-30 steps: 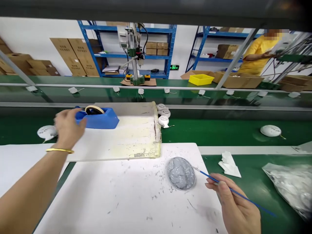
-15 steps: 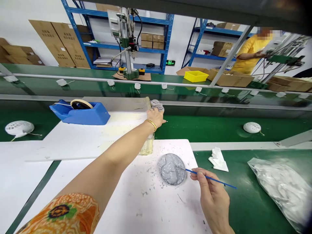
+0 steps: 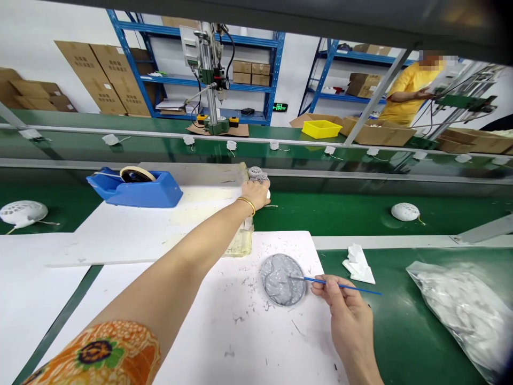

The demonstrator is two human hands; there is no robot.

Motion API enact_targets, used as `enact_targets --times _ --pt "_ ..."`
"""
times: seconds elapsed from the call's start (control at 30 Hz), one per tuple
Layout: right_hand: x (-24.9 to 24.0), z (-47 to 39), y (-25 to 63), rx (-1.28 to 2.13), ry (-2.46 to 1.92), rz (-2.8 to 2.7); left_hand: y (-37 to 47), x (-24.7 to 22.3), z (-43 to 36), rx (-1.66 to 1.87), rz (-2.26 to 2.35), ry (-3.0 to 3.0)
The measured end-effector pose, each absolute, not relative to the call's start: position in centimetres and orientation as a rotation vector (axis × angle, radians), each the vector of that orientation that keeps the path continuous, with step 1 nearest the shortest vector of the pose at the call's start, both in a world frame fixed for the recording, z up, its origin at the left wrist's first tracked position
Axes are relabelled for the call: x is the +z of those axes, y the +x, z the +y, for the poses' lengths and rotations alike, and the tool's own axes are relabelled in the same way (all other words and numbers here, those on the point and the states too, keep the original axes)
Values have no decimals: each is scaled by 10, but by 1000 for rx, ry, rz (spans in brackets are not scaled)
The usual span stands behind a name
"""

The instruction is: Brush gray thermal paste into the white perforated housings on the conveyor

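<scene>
My left hand (image 3: 256, 193) reaches far forward to the edge of the green belt, its fingers bent around a white dome-shaped part (image 3: 268, 195) with a thin wire. Most of that part is hidden by the hand. Just beyond my knuckles are white perforated domes (image 3: 255, 172). In my right hand (image 3: 348, 307), a slim blue-handled brush (image 3: 315, 279) is pinched between thumb and fingers. Its tip rests in thick grey paste, which fills a shallow round dish (image 3: 284, 303) on the white board (image 3: 224, 342).
A blue tape dispenser (image 3: 146, 190) stands on a raised white board (image 3: 120, 238). White domes (image 3: 405, 212) lie on the green belt (image 3: 332, 206). A crumpled tissue (image 3: 358, 263) and a plastic bag of white pieces (image 3: 460, 310) are at right. Behind the belt stands a person in yellow (image 3: 404, 88).
My left hand's thumb and fingers have closed on the white part. The right hand has tilted the brush flatter, its tip still in the paste. Domes on the belt have shifted left.
</scene>
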State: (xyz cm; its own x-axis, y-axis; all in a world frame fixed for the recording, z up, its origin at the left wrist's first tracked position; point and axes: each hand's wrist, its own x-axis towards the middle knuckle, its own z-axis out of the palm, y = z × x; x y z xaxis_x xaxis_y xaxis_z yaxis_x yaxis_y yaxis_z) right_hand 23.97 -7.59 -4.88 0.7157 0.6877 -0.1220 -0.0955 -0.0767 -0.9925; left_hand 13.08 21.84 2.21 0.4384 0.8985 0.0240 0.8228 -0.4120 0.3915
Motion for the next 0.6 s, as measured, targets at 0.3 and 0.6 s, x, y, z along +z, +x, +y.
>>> enact_targets --times 0.3,0.6 --pt "-43 -72 241 843 -1225 -269 40 63 155 689 891 1850" --pt "-40 -75 227 656 -1399 -537 -45 31 52 617 530 752"
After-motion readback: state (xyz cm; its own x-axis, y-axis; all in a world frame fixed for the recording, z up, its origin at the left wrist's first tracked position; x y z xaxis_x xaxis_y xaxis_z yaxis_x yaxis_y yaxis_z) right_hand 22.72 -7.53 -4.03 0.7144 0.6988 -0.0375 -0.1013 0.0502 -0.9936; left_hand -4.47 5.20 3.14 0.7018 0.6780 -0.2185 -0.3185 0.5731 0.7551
